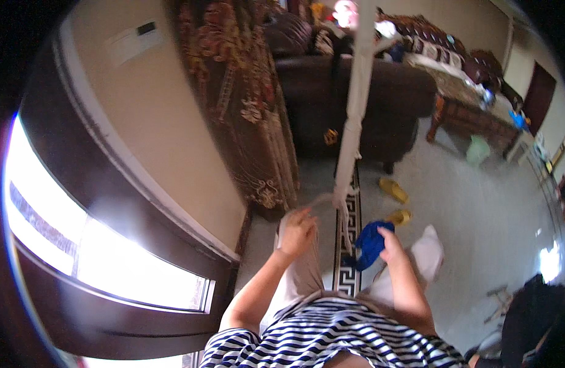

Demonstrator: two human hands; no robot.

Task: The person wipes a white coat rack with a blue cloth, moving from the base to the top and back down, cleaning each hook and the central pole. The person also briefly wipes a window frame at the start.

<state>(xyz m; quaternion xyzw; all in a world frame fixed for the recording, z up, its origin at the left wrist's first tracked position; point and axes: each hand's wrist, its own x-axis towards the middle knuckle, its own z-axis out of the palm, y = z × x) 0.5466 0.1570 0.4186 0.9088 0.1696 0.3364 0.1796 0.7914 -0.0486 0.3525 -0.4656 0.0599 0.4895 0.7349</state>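
Observation:
A long off-white strip of cloth (356, 101), seemingly knotted low down, hangs upright in front of me. A thin pale tail runs left from its knot to the fingertips of my left hand (298, 233), which pinches it. Another loose tail (345, 225) dangles below the knot. My right hand (392, 246) grips a crumpled blue cloth or soft bag (372, 244); blur leaves its kind unsettled. Both hands are above my legs, apart from each other.
A brown patterned curtain (259, 138) and a dark door with a glazed panel (140, 271) stand left. Ahead is a dark leather sofa (393, 92). Yellow slippers (393, 190) lie on the floor near a carved table (475, 117) and green bin (478, 150). A dark object (531, 317) stands lower right.

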